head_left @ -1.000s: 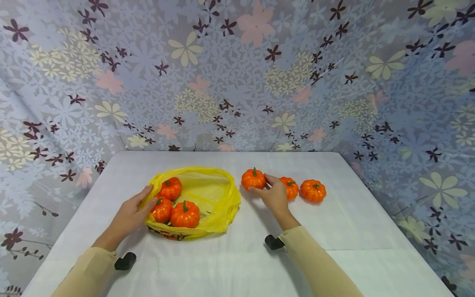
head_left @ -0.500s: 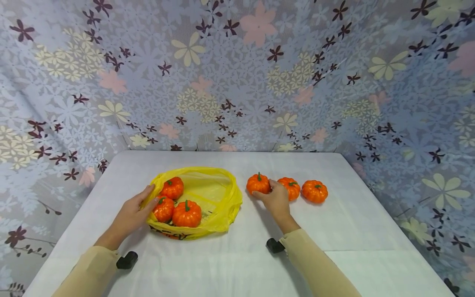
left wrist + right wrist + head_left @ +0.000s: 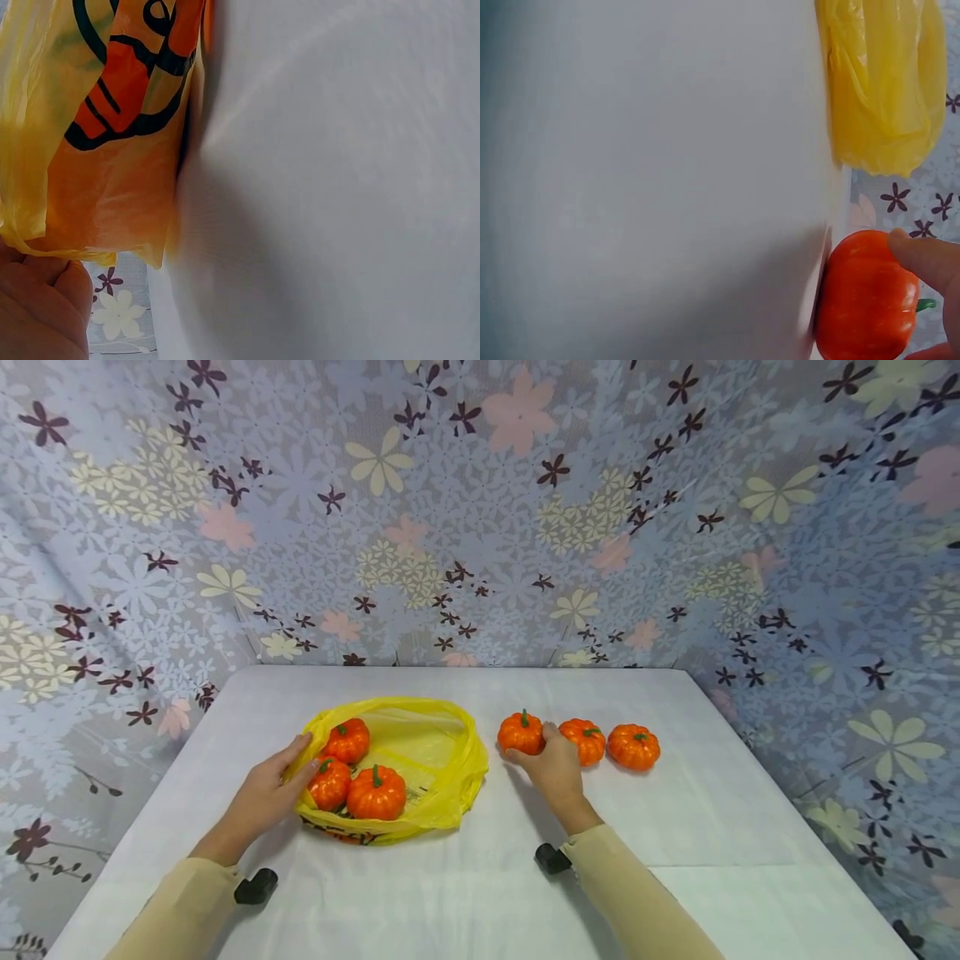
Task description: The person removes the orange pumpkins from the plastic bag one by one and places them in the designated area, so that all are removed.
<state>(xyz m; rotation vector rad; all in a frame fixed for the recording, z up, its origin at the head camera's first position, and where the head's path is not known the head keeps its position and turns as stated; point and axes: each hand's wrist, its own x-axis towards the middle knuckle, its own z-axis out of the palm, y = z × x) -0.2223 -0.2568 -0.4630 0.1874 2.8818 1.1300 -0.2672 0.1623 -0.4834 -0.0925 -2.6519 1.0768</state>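
My left hand (image 3: 266, 789) holds the left rim of a yellow plastic bag (image 3: 450, 802), thumb over the edge; its fingers (image 3: 71, 289) show at the bag's rim in the left wrist view. Inside the open bag sit three small orange toy pumpkins, one at the back (image 3: 347, 741), one at the left (image 3: 328, 783) and one in front (image 3: 377, 793). Right of the bag, my right hand (image 3: 557, 772) grips another toy pumpkin (image 3: 521, 732) low at the table, green stem up. In the right wrist view the thumb lies against this pumpkin (image 3: 866, 300).
Two more toy pumpkins stand just right of my right hand, a nearer one (image 3: 585, 742) partly behind the hand and another (image 3: 633, 747) beyond it. A white cloth (image 3: 480, 902) covers the table. Flowered fabric (image 3: 480, 510) rises behind and at both sides.
My right hand has lowered its pumpkin and moved it slightly right, closer to the two others. The left hand stays on the bag rim. The head view shifts a little.
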